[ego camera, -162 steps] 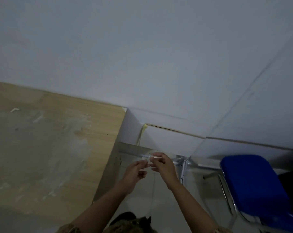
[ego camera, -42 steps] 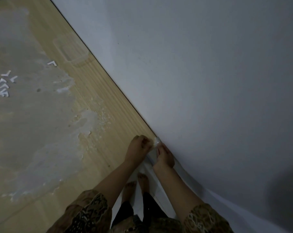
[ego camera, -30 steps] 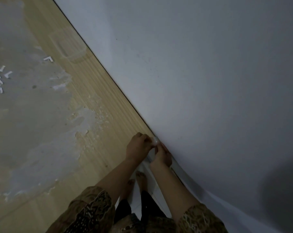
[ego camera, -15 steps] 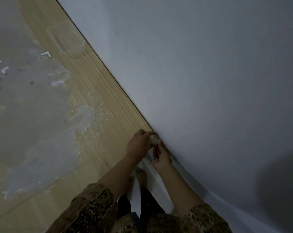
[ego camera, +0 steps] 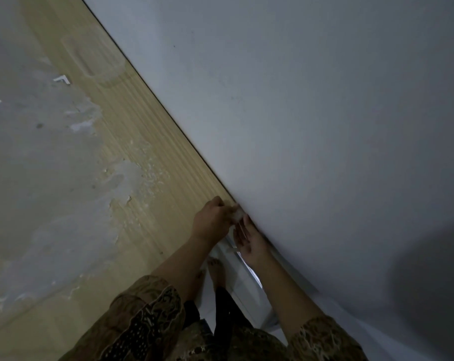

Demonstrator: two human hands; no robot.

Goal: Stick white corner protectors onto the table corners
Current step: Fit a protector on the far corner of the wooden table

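Observation:
A wooden table (ego camera: 132, 142) with a worn grey patch runs along a white wall. At its near corner against the wall sits a small whitish corner protector (ego camera: 237, 212). My left hand (ego camera: 212, 220) curls over the table corner and presses the protector with its fingertips. My right hand (ego camera: 248, 241) is just below the corner beside the wall, palm up, fingers fairly straight and pointing at the protector. Whether those fingers touch the protector is unclear.
Several loose white corner protectors (ego camera: 62, 80) lie on the grey patch at the far left. A clear plastic lid or tray (ego camera: 93, 58) lies on the table near the wall. The white wall (ego camera: 325, 126) fills the right. My bare feet (ego camera: 215, 272) stand below.
Since 5.4 s ago I moved from peeling a protector near a blue chair to this corner. In the last second my right hand slid down from the protector and uncurled; the left stays pressing.

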